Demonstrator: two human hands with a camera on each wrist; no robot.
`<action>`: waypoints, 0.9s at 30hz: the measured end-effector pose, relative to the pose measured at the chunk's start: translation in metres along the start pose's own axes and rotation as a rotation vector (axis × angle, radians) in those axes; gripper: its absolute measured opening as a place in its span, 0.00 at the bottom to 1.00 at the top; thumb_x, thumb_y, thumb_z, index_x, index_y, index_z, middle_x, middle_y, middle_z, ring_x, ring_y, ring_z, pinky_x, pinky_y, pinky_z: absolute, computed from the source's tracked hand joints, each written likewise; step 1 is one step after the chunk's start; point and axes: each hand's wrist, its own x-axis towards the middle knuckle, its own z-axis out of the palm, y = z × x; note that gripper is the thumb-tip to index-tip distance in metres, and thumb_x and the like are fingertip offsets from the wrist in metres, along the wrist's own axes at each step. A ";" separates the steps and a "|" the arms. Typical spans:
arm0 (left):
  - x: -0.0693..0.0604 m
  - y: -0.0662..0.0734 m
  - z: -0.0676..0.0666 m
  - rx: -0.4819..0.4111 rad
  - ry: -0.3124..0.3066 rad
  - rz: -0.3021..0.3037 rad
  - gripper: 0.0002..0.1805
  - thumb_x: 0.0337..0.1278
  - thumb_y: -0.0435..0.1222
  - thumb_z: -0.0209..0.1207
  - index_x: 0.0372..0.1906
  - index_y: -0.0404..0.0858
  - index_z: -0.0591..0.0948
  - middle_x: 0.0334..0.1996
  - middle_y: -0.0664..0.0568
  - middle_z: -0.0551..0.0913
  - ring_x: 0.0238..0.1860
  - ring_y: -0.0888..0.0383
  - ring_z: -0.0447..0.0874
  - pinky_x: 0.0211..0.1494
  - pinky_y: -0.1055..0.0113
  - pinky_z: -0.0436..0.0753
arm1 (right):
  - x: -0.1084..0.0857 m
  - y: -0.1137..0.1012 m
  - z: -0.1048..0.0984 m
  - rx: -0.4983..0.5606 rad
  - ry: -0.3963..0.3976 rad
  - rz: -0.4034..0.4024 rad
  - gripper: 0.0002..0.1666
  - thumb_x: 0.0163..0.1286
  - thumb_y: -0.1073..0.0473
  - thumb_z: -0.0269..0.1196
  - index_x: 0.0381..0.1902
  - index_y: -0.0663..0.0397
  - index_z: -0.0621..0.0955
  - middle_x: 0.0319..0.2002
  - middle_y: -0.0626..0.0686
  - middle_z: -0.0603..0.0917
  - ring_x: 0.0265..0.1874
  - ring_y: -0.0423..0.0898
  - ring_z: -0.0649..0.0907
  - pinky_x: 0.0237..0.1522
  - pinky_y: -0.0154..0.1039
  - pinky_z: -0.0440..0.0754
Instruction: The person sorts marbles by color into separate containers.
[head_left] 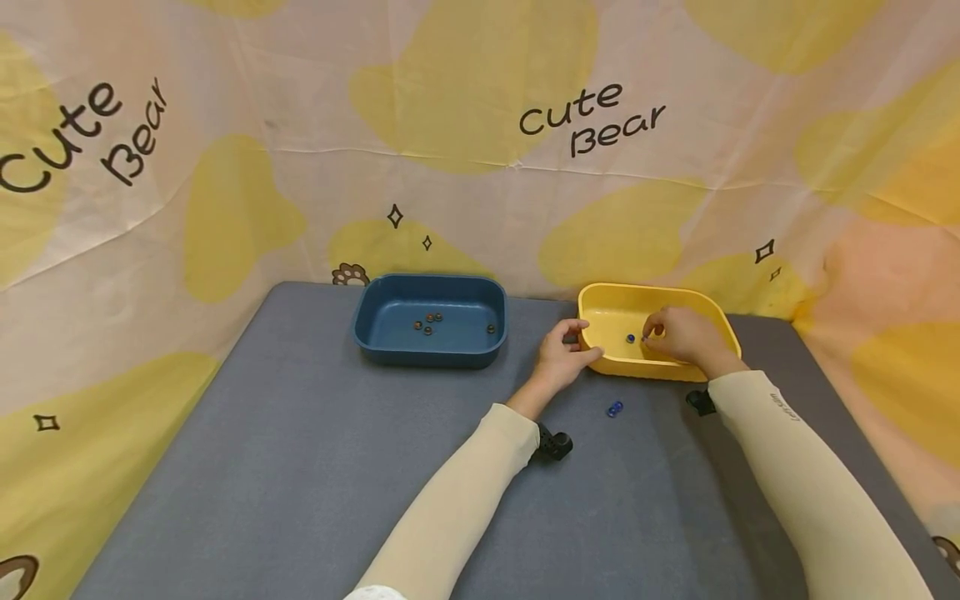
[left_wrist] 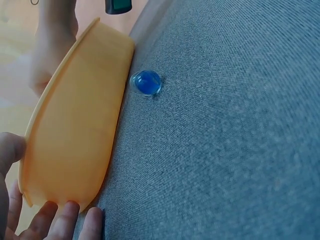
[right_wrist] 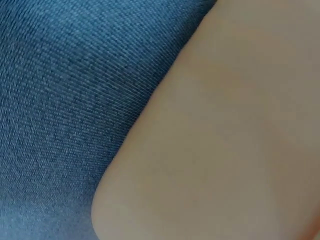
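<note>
A yellow plastic bin (head_left: 637,367) stands at the back right of the table. My left hand (head_left: 561,360) holds its left end, the thumb on the rim and fingers against the end wall in the left wrist view. My right hand (head_left: 681,337) reaches into the bin with curled fingers. It pinches a tiny blue marble (head_left: 643,339), mostly hidden by the fingertips. Another blue marble (head_left: 630,338) lies on the bin's floor. In front of the bin, two blue glass marbles (head_left: 615,409) lie close together on the table. The right wrist view is largely covered by the bin's pale wall (right_wrist: 200,150).
A dark blue bin (head_left: 427,358) stands at the back left, with several small brownish marbles (head_left: 428,331) inside. Grey cloth covers the table (head_left: 315,467). Behind it and at both sides hangs a patterned curtain (head_left: 450,192).
</note>
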 end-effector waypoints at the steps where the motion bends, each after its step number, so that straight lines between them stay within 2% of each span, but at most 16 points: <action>1: 0.000 0.000 0.000 -0.002 0.000 -0.002 0.25 0.48 0.36 0.70 0.54 0.42 0.78 0.53 0.50 0.79 0.48 0.48 0.81 0.42 0.70 0.80 | 0.000 0.000 0.001 0.002 -0.002 0.004 0.09 0.60 0.55 0.66 0.36 0.53 0.87 0.37 0.57 0.86 0.38 0.54 0.82 0.43 0.55 0.79; 12: 0.001 0.000 -0.001 0.002 -0.007 -0.011 0.26 0.48 0.37 0.70 0.56 0.41 0.77 0.55 0.47 0.79 0.43 0.56 0.79 0.43 0.68 0.81 | 0.002 0.002 0.005 0.020 -0.019 0.043 0.10 0.59 0.54 0.65 0.35 0.52 0.87 0.36 0.56 0.85 0.36 0.52 0.80 0.42 0.54 0.79; 27: -0.001 0.001 -0.001 -0.007 -0.011 -0.010 0.26 0.48 0.36 0.70 0.56 0.41 0.77 0.56 0.44 0.78 0.46 0.52 0.79 0.42 0.69 0.81 | 0.004 0.002 0.007 0.040 -0.030 0.051 0.10 0.58 0.55 0.64 0.36 0.52 0.86 0.37 0.57 0.85 0.36 0.52 0.80 0.40 0.54 0.79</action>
